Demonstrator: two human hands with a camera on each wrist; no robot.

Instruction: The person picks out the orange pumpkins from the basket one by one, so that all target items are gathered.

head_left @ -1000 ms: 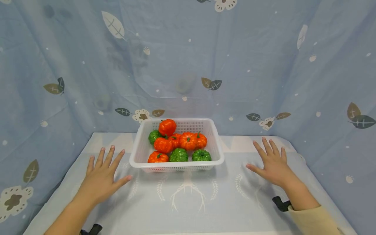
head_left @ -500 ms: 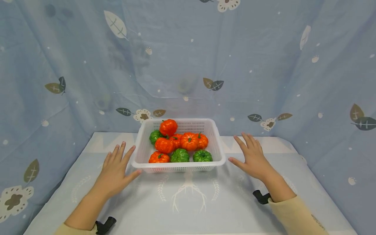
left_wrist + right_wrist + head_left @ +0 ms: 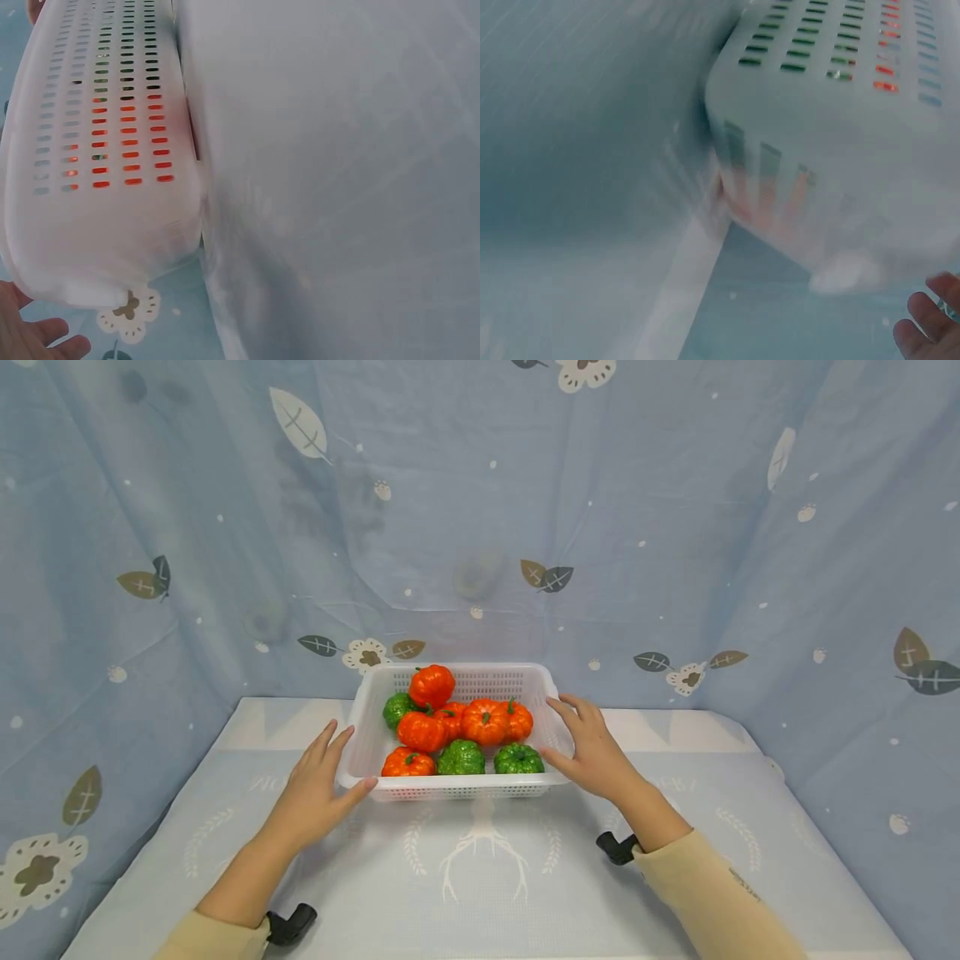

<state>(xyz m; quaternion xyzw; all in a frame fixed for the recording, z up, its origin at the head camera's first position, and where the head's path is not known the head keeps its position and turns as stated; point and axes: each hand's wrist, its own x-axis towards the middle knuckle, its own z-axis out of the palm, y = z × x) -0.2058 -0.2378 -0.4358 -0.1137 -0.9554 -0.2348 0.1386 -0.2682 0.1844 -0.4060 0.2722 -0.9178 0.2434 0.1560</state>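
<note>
A white plastic basket [image 3: 465, 782] with slotted walls stands at the back middle of the table. Inside lie several glossy, ribbed orange-red vegetables [image 3: 483, 722] and green ones [image 3: 461, 758], shaped like small pumpkins or bell peppers. My left hand [image 3: 309, 802] is beside the basket's left end, fingers extended, thumb near the front left corner. My right hand [image 3: 596, 756] is at the right end, fingers and thumb spread along the rim; whether it touches is unclear. In both wrist views fingertips [image 3: 52, 337] [image 3: 930, 319] show close to the basket, curled round nothing.
A pale patterned cloth covers the table [image 3: 480, 910]. Blue printed curtains [image 3: 465, 510] hang behind and at both sides, close behind the basket. A black wrist mount [image 3: 292, 925] sits under the left wrist and another black mount [image 3: 617, 848] under the right.
Both hands have moved inward from the sides to the basket's two ends, the right one travelling further. The basket and the vegetables have stayed in place.
</note>
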